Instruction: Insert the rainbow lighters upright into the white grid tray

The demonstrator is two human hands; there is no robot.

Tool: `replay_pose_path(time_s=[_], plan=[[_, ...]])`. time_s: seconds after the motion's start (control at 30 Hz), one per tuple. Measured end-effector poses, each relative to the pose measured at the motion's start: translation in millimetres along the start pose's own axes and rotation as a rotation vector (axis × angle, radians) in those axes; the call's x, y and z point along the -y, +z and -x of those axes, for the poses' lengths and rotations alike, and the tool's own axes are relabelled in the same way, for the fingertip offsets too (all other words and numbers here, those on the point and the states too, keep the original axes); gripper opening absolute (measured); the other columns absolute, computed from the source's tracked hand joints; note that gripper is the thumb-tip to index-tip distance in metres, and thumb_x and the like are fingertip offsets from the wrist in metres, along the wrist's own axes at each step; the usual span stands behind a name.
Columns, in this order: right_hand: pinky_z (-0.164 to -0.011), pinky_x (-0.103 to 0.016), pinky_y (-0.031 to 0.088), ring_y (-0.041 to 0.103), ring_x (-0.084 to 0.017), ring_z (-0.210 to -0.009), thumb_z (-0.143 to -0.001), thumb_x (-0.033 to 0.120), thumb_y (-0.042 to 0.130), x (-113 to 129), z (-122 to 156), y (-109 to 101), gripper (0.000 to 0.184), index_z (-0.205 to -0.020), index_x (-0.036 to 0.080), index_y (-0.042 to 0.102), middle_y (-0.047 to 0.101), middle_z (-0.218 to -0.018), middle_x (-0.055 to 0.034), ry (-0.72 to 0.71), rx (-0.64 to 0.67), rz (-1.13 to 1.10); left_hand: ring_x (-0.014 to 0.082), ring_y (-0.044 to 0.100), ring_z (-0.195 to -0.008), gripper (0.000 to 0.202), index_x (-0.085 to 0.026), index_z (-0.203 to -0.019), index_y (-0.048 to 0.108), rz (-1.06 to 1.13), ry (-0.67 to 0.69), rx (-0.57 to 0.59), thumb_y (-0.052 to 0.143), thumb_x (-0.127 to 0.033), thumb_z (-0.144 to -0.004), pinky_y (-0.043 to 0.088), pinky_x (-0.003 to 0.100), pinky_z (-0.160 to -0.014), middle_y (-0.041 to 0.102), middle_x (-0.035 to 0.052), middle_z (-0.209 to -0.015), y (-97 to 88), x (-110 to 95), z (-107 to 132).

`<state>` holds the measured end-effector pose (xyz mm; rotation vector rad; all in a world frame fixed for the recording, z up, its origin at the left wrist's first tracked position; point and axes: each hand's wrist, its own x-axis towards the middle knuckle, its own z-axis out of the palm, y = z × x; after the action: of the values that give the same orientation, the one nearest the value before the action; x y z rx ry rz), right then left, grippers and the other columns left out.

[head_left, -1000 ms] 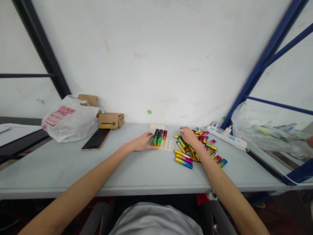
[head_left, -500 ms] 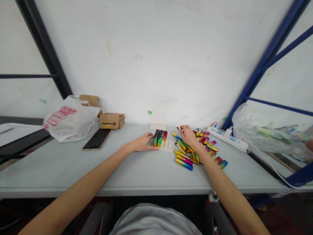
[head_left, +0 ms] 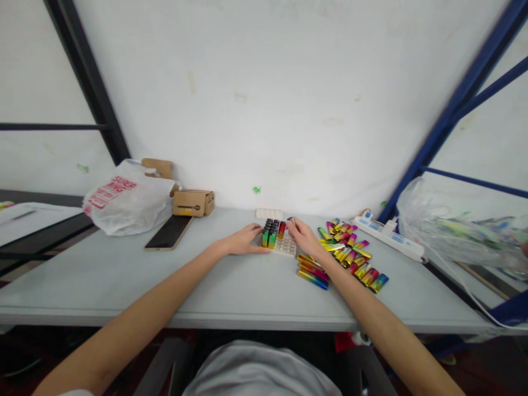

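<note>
Shiny colour-fading lighters with dark tops (head_left: 272, 236) stand upright in rows at the left of a white slotted tray (head_left: 285, 248). A red one (head_left: 281, 230) stands just right of them. My left hand (head_left: 246, 240) is curved round the tray's left side, thumb in front and fingers behind, gripping it. Over the right part of the tray, my right hand (head_left: 303, 236) pinches a lighter (head_left: 291, 220); mostly its silvery dark end shows, the rest is covered by fingers. A loose pile of lighters (head_left: 346, 242) lies right of that hand, with several side by side (head_left: 313, 278) nearer me.
Behind the tray sits another white tray (head_left: 269, 213) against the wall. To the left are a phone (head_left: 169, 233), a cardboard box (head_left: 193, 203) and a white plastic bag (head_left: 127, 201). A power strip (head_left: 390, 236) and a clear bag (head_left: 454, 225) are at right.
My right hand has moved left from above the pile to the tray, carrying the lighter. My left hand stays at the tray. The view has shifted slightly.
</note>
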<state>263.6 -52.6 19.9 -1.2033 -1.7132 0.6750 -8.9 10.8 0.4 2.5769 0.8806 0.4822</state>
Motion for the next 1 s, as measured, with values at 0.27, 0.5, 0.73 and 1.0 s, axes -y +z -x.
replay_pose_path(time_s=[0.27,0.5,0.73,1.0], plan=[[-0.060,-0.030,0.025,0.036,-0.014,-0.061,-0.096,0.079,0.052,-0.4,1.9,7.8,0.062,-0.066,0.026,0.041,0.037,-0.061,0.0049,-0.073,-0.040,0.095,0.0399,0.058,-0.144,0.091,-0.016,-0.154,0.060,-0.002,0.005,0.002,0.072,-0.081,-0.091,0.042,0.047,-0.129,0.060,0.0193,-0.155,-0.1,-0.2,-0.2],[-0.061,-0.031,0.025,0.035,-0.014,-0.061,-0.088,0.063,0.048,-6.4,-1.5,6.5,0.048,-0.059,0.027,0.037,0.034,-0.058,0.0040,-0.031,-0.134,0.176,0.0385,0.059,-0.142,0.091,-0.017,-0.151,0.063,-0.024,-0.003,-0.007,0.071,-0.084,-0.090,0.043,0.044,-0.126,0.062,0.0173,-0.152,1.4,1.7,-0.4],[-0.062,-0.031,0.026,0.036,-0.015,-0.062,-0.088,0.059,0.045,-4.0,-2.7,4.0,0.042,-0.063,0.027,0.037,0.036,-0.060,0.0043,-0.054,-0.159,0.230,0.0410,0.058,-0.144,0.092,-0.015,-0.150,0.063,-0.017,0.003,-0.008,0.071,-0.084,-0.090,0.043,0.047,-0.127,0.061,0.0199,-0.154,0.1,-1.0,-0.2],[-0.061,-0.031,0.025,0.036,-0.015,-0.061,-0.095,0.066,0.048,-5.8,-1.7,7.9,0.052,-0.063,0.027,0.036,0.037,-0.059,0.0047,-0.067,-0.106,0.257,0.0388,0.058,-0.144,0.090,-0.015,-0.154,0.060,-0.038,0.008,0.001,0.071,-0.081,-0.093,0.042,0.046,-0.129,0.060,0.0190,-0.155,-0.5,-0.5,0.7]])
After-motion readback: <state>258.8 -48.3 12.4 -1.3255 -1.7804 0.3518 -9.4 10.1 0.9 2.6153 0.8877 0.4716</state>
